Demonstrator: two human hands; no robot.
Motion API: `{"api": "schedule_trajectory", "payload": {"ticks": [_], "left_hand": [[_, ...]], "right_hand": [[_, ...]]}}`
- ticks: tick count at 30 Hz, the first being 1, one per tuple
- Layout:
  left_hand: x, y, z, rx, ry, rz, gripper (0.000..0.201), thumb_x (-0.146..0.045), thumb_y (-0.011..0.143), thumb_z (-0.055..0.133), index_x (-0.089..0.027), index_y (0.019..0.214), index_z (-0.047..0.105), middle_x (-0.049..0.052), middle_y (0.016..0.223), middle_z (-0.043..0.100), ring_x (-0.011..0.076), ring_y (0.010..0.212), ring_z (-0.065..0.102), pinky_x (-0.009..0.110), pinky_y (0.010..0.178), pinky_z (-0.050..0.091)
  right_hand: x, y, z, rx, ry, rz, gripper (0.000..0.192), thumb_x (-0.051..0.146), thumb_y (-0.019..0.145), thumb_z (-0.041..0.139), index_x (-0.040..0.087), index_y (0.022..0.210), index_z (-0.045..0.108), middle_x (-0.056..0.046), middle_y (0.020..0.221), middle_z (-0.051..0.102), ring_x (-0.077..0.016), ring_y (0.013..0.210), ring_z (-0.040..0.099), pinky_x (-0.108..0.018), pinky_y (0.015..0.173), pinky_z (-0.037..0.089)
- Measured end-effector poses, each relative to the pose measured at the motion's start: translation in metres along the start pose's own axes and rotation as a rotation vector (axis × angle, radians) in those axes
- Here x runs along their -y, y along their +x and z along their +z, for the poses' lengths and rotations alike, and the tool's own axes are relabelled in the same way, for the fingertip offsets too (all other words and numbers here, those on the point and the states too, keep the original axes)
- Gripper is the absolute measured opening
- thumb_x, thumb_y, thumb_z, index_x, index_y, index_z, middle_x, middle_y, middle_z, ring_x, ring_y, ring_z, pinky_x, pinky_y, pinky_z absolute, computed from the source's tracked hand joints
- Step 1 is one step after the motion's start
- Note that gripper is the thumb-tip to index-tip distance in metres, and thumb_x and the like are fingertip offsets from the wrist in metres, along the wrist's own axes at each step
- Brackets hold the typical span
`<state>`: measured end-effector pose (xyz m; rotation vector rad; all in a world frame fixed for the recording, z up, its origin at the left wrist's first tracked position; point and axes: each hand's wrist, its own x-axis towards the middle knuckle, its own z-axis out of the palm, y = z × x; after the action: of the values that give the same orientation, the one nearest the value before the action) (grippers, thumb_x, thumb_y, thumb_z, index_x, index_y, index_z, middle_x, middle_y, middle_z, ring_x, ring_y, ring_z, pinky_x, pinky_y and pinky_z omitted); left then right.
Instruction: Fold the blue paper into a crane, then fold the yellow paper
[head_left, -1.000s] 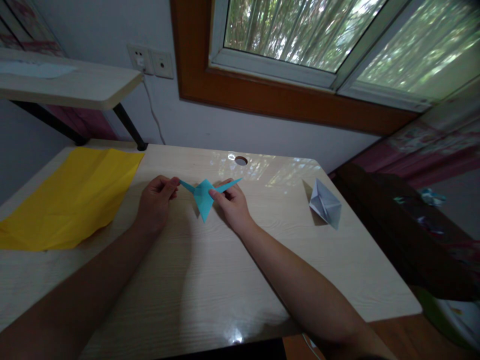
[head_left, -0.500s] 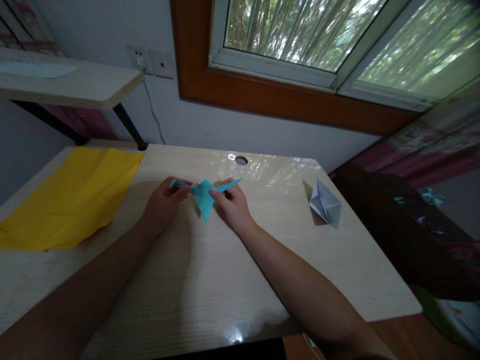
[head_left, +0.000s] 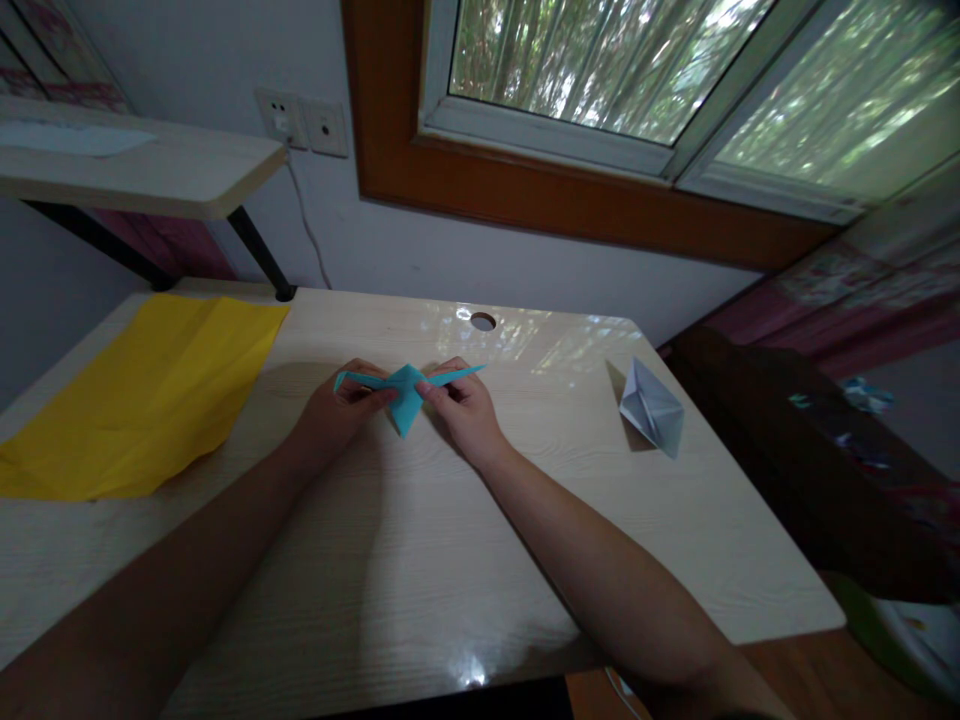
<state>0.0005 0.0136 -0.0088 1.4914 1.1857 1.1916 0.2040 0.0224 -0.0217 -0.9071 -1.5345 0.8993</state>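
Note:
A blue origami crane (head_left: 406,400) is held between both hands over the middle of the desk. Its pointed body hangs down towards me, with one thin arm of paper out to each side. My left hand (head_left: 346,402) pinches it on the left, thumb on the paper near the centre; the left tip beyond the fingers is bent over. My right hand (head_left: 461,402) grips it on the right, thumb pressed at the root of the straight, pointed right end. The fingers behind the paper are partly hidden.
A large yellow sheet (head_left: 150,390) covers the desk's left side. A folded white paper piece (head_left: 652,408) stands to the right. The desk (head_left: 480,560) has a round cable hole (head_left: 483,321) near its back edge. A raised shelf (head_left: 180,180) overhangs the back left.
My left hand has slid inward, its thumb now nearer the crane's centre. The crane has tilted and shifted slightly left, while my right hand stays almost where it was.

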Motion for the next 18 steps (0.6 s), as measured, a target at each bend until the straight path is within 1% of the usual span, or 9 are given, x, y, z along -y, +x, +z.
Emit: {"api": "schedule_trajectory", "payload": {"ticks": [3, 5, 8, 12, 16, 18], "left_hand": [[-0.005, -0.0009, -0.0003, -0.026, 0.025, -0.006, 0.031, -0.05, 0.076, 0.08, -0.022, 0.082, 0.07, 0.002, 0.084, 0.069, 0.0202, 0.083, 0.065, 0.031, 0.075, 0.054], [-0.0058, -0.0014, -0.0003, -0.04, 0.035, -0.008, 0.027, -0.047, 0.077, 0.079, -0.022, 0.082, 0.07, 0.002, 0.084, 0.07, 0.0198, 0.082, 0.065, 0.03, 0.075, 0.054], [-0.0058, -0.0016, -0.0001, -0.065, 0.043, -0.014, 0.022, -0.041, 0.077, 0.078, -0.022, 0.083, 0.069, 0.002, 0.084, 0.07, 0.0196, 0.082, 0.065, 0.03, 0.077, 0.053], [-0.0073, -0.0015, 0.0004, -0.083, 0.044, -0.024, 0.022, -0.041, 0.076, 0.078, -0.021, 0.082, 0.069, 0.002, 0.083, 0.069, 0.0195, 0.082, 0.065, 0.031, 0.078, 0.053], [-0.0086, -0.0017, 0.0004, -0.101, 0.037, -0.032, 0.021, -0.04, 0.076, 0.078, -0.021, 0.08, 0.069, 0.002, 0.081, 0.069, 0.0195, 0.081, 0.064, 0.031, 0.077, 0.053], [-0.0081, -0.0016, 0.0, -0.104, 0.035, -0.041, 0.02, -0.039, 0.076, 0.078, -0.022, 0.08, 0.069, 0.001, 0.08, 0.069, 0.0196, 0.08, 0.064, 0.031, 0.076, 0.053]], "right_hand": [[0.0007, -0.0002, -0.0008, 0.005, -0.028, 0.005, 0.025, 0.048, 0.091, 0.07, 0.025, 0.082, 0.071, -0.002, 0.086, 0.058, -0.0183, 0.082, 0.056, -0.035, 0.075, 0.046], [0.0015, 0.0001, -0.0015, -0.011, -0.051, -0.003, 0.027, 0.046, 0.093, 0.068, 0.024, 0.077, 0.068, -0.002, 0.084, 0.057, -0.0181, 0.082, 0.054, -0.034, 0.075, 0.044], [0.0033, 0.0012, -0.0022, -0.061, -0.066, -0.021, 0.029, 0.04, 0.094, 0.067, 0.023, 0.071, 0.065, -0.001, 0.079, 0.054, -0.0174, 0.08, 0.052, -0.033, 0.074, 0.041], [0.0051, 0.0027, -0.0018, -0.141, -0.027, -0.024, 0.027, 0.035, 0.094, 0.067, 0.023, 0.07, 0.066, 0.0, 0.077, 0.051, -0.0166, 0.078, 0.051, -0.033, 0.073, 0.039], [0.0026, 0.0023, -0.002, -0.246, -0.014, 0.001, 0.024, 0.037, 0.092, 0.068, 0.023, 0.073, 0.066, 0.0, 0.08, 0.053, -0.0167, 0.079, 0.052, -0.032, 0.074, 0.041], [-0.0011, 0.0017, -0.0036, -0.23, -0.036, 0.035, 0.023, 0.041, 0.095, 0.063, 0.023, 0.081, 0.067, -0.001, 0.085, 0.054, -0.0173, 0.081, 0.051, -0.032, 0.072, 0.042]]}}
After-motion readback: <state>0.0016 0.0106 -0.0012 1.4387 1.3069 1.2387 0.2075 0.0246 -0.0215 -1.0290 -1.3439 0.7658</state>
